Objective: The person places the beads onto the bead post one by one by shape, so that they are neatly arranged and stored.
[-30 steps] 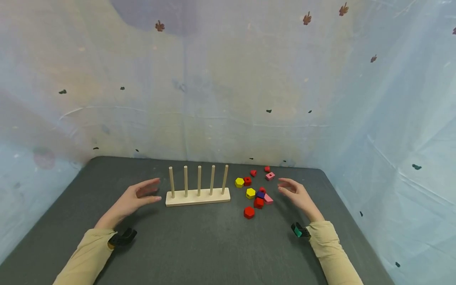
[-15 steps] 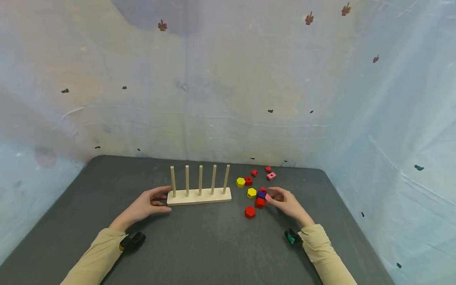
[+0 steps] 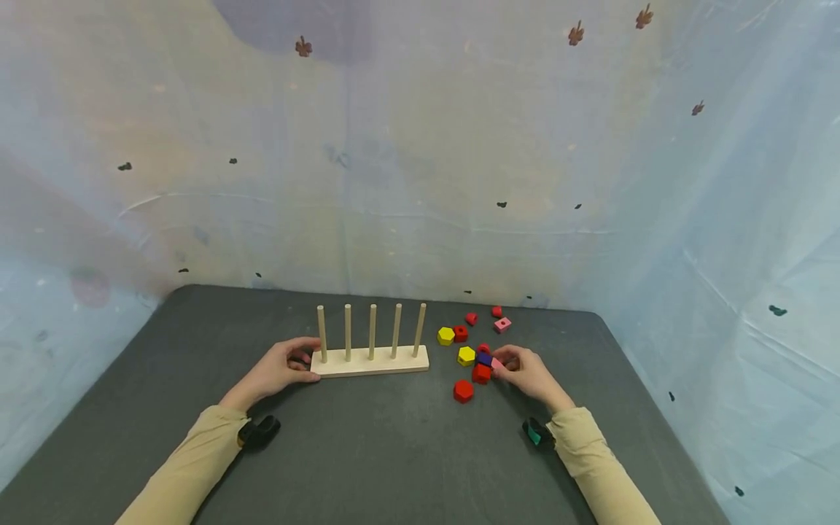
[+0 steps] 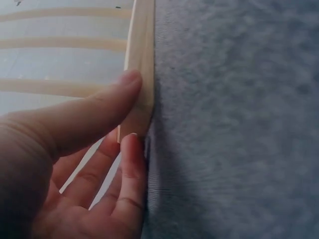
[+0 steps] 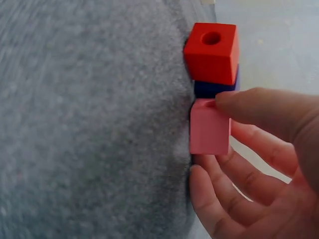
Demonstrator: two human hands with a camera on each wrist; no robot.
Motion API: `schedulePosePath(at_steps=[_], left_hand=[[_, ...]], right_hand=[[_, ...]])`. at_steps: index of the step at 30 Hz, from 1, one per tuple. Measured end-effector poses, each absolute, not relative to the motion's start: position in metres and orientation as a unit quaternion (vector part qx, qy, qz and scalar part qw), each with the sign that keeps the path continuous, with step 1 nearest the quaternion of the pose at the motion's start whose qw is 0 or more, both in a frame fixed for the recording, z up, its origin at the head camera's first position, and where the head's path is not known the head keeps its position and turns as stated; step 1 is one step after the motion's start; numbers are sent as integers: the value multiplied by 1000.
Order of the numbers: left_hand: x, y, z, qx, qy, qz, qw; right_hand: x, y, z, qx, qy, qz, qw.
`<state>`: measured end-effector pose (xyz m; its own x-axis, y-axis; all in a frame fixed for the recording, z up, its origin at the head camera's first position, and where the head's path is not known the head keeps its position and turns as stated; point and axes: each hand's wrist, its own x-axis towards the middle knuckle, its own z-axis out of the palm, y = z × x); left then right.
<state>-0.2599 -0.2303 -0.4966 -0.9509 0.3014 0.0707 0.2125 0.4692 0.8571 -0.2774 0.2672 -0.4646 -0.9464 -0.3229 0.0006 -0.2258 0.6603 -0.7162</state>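
Observation:
In the head view a pale wooden peg stand (image 3: 370, 366) with several upright pegs sits on the dark table. My left hand (image 3: 289, 364) grips its left end. The left wrist view has the thumb pressed on the base (image 4: 142, 55), with fingers curled at its end. On the right, my right hand (image 3: 526, 373) pinches a pink block (image 5: 210, 127) between thumb and fingers, low at the tabletop. Against that block are a dark blue block (image 5: 207, 89) and a red cube with a hole (image 5: 212, 52); part of the blue one is hidden.
Two yellow hexagonal blocks (image 3: 466, 356) and a red hexagonal block (image 3: 463, 391) lie left of the right hand. Farther back are a red block (image 3: 461, 333), small red pieces (image 3: 471, 319) and another pink block (image 3: 502, 325). A patterned curtain (image 3: 420, 182) rises behind the table.
My left hand has come right and taken hold of the peg stand's end. The right hand has moved left to the pink block and now pinches it.

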Motion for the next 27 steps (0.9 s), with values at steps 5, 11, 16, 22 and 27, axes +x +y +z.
schedulePosePath(at_steps=[5, 11, 16, 22, 27], left_hand=[[-262, -228, -492, 138, 858, 493, 47], [-264, -224, -489, 129, 865, 483, 51], [-264, -217, -487, 123, 868, 478, 50], [-269, -213, -491, 127, 867, 480, 47], [-272, -211, -494, 128, 863, 486, 47]], right_hand=[[-272, 269, -457, -173, 901, -391, 70], [-263, 273, -448, -184, 895, -399, 78], [-271, 282, -464, -173, 905, -385, 56], [-271, 277, -464, -172, 915, -364, 34], [-271, 274, -463, -170, 918, -355, 38]])
